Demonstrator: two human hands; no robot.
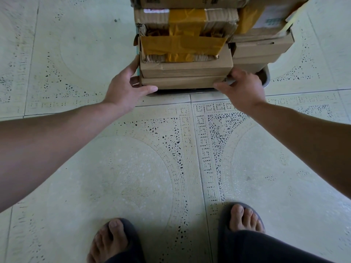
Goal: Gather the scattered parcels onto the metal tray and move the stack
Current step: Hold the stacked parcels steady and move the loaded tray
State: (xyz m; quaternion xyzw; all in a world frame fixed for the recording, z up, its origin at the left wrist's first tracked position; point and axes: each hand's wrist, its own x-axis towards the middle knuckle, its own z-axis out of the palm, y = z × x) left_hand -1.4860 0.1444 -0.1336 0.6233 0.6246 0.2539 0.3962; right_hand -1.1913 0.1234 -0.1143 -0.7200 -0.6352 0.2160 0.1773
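A stack of brown cardboard parcels (pixel 185 67) stands on a metal tray (pixel 266 79) on the tiled floor at the top centre. Yellow tape wraps the upper parcels (pixel 182 44). A second, smaller pile (pixel 262 48) fills the tray's right side. My left hand (pixel 125 86) grips the near left corner of the stack's bottom, thumb along the lowest box's front and fingers round its side. My right hand (pixel 241 86) grips the near right corner, thumb on the front and fingers curled over the tray's rim. Most of the tray is hidden under the boxes.
Pale patterned floor tiles (pixel 133 168) spread all round the tray. My two feet in dark sandals (pixel 241 221) stand at the bottom edge, well short of the tray.
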